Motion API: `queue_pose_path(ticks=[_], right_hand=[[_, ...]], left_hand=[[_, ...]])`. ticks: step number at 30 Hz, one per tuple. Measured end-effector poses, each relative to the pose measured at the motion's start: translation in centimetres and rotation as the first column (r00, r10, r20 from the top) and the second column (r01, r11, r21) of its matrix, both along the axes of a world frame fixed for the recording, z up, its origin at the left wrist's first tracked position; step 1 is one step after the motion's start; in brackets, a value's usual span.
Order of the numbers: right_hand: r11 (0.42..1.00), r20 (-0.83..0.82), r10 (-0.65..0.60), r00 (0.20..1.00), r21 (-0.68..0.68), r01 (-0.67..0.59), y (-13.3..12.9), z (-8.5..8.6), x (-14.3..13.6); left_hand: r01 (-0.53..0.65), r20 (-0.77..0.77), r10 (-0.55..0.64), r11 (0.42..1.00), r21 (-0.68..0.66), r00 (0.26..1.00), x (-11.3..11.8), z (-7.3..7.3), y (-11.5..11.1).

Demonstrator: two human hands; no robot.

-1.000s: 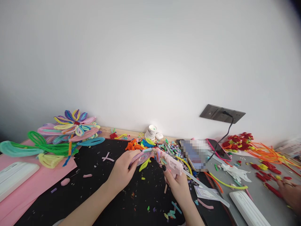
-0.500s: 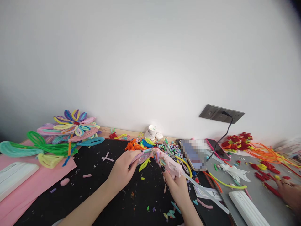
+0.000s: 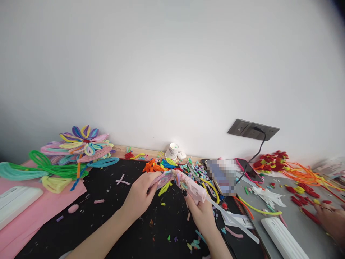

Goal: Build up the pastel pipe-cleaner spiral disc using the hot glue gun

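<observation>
My left hand (image 3: pixel 141 190) pinches a bundle of pink and purple fuzzy stems (image 3: pixel 165 178) over the black mat (image 3: pixel 107 212). In my right hand (image 3: pixel 199 212) is a pale pink glue gun (image 3: pixel 196 190), with a long translucent glue stick (image 3: pixel 242 227) sticking out of its rear. The gun's front end meets the right end of the bundle; its tip cannot be made out among the coloured stems. Behind my hands lie orange fuzzy stems (image 3: pixel 152 166) and a heap of small cut pieces (image 3: pixel 198 170).
Fuzzy-stem flowers (image 3: pixel 86 142) lie at the left on pink paper (image 3: pixel 54 212). A paper cup (image 3: pixel 171 151) stands by the wall. Phones (image 3: pixel 221 178), a plugged-in cable (image 3: pixel 254 154) and a white device (image 3: pixel 283 237) are at the right. Another person's hand (image 3: pixel 330 217) is near red pieces.
The view has shifted slightly. My right hand and the glue gun have moved a little to the left; my left hand still holds the bundle.
</observation>
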State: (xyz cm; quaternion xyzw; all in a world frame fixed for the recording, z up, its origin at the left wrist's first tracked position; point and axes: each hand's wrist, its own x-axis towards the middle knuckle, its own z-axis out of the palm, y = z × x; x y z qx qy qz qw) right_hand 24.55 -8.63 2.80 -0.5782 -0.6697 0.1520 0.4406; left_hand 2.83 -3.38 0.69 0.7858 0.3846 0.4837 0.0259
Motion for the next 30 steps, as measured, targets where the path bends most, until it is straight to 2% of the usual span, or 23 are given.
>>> queue_pose_path(ticks=[11, 17, 22, 25, 30], right_hand=[[0.995, -0.061, -0.033, 0.998, -0.098, 0.027, 0.0, 0.2, 0.0], [0.993, -0.025, -0.069, 0.997, -0.095, 0.066, 0.2, 0.4, 0.0], [0.995, -0.088, -0.088, 0.992, -0.047, 0.084, 0.3, 0.1, 0.1], [0.997, -0.134, -0.072, 0.988, -0.036, 0.067, 0.1, -0.4, 0.3], [0.995, -0.146, -0.028, 0.989, -0.104, 0.013, 0.0, -0.9, 0.5]], left_hand=[[-0.031, 0.034, 0.03, 0.999, 0.025, 0.999, -0.1, 0.0, -0.1], [-0.045, 0.04, 0.045, 0.999, 0.012, 0.998, -0.2, -0.1, -0.1], [-0.063, 0.045, 0.064, 0.997, -0.034, 0.997, -0.2, 0.0, -0.1], [-0.046, 0.046, 0.049, 0.997, -0.058, 0.998, -0.2, 0.0, -0.2], [-0.029, 0.048, 0.033, 0.996, -0.08, 0.998, -0.2, -0.2, -0.2]])
